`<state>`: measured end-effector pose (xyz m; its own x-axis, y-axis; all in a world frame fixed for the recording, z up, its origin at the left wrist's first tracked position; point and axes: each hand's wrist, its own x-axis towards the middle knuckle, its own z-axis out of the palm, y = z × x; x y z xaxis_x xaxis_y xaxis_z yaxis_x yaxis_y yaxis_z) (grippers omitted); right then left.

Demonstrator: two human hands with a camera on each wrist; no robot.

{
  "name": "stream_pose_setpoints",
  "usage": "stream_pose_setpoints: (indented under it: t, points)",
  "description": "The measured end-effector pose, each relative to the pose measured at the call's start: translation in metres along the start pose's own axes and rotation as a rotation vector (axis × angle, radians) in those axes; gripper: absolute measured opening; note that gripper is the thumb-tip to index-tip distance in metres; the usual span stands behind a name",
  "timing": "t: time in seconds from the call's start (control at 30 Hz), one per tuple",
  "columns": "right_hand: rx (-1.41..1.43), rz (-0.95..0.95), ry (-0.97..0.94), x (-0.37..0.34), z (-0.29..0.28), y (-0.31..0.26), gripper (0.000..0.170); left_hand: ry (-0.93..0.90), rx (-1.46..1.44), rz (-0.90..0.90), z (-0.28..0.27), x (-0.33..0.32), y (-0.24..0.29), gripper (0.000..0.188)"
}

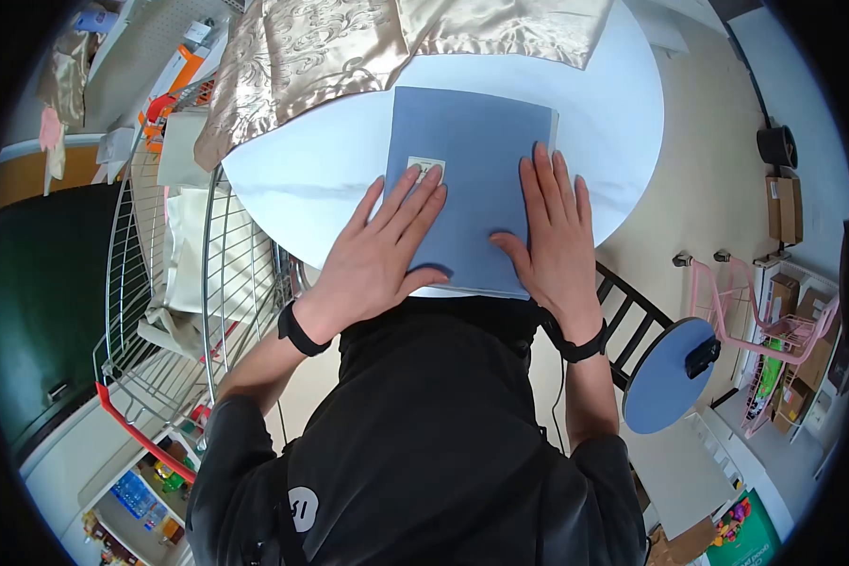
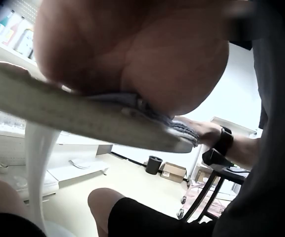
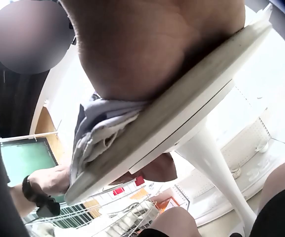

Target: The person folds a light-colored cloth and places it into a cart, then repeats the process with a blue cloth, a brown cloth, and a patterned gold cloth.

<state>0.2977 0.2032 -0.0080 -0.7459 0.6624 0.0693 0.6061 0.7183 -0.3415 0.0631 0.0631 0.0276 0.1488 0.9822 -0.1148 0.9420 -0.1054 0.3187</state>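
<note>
A folded blue cloth (image 1: 472,179) with a small white label (image 1: 426,171) lies flat on the round white table (image 1: 623,141). My left hand (image 1: 379,241) rests palm down over its left edge, fingers straight and tips at the label. Along the right edge, my right hand (image 1: 558,231) presses flat with the thumb spread inward. In the left wrist view, the heel of the left hand (image 2: 132,54) sits on bunched cloth layers (image 2: 147,111) at the table edge. The right wrist view shows the right palm (image 3: 142,49) over folded layers (image 3: 103,123) there too.
Shiny beige fabric (image 1: 340,47) covers the table's far side. A wire shopping cart (image 1: 170,274) holding pale cloths stands close on the left. To the right are a blue-topped stool (image 1: 668,377) and a pink cart (image 1: 764,311). The table has a white pedestal leg (image 3: 211,163).
</note>
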Motion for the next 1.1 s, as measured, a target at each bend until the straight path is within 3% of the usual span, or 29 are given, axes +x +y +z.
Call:
stream_pose_setpoints:
  t: [0.27, 0.47, 0.5, 0.57, 0.63, 0.77, 0.87, 1.1]
  points:
    - [-0.076, 0.084, 0.004, -0.012, -0.002, 0.013, 0.09, 0.032, -0.064, -0.12, 0.01, -0.025, -0.001, 0.099]
    - [0.072, 0.109, 0.073, -0.028, -0.008, 0.022, 0.071, 0.169, -0.19, -0.148, 0.003, -0.041, -0.009, 0.072]
    - [0.123, 0.114, 0.104, -0.031, -0.008, 0.024, 0.066, 0.303, -0.305, -0.198, 0.003, -0.04, -0.007, 0.061]
    - [0.221, 0.133, 0.177, -0.036, -0.011, 0.024, 0.058, 0.454, -0.731, -0.384, 0.011, -0.048, -0.006, 0.059]
    - [0.272, 0.154, 0.277, -0.039, -0.015, 0.02, 0.051, 0.519, -1.096, -0.49, 0.013, -0.048, -0.009, 0.052]
    - [0.31, 0.13, 0.217, -0.041, -0.016, -0.001, 0.055, 0.336, -1.735, -0.588, -0.007, -0.048, -0.024, 0.065]
    - [0.354, 0.16, 0.233, -0.042, -0.008, -0.014, 0.056, 0.193, -1.96, -0.554, -0.002, -0.055, -0.034, 0.054]
    - [0.349, 0.147, 0.214, -0.046, -0.003, -0.012, 0.054, -0.094, -1.801, -0.57, 0.014, -0.053, -0.043, 0.054]
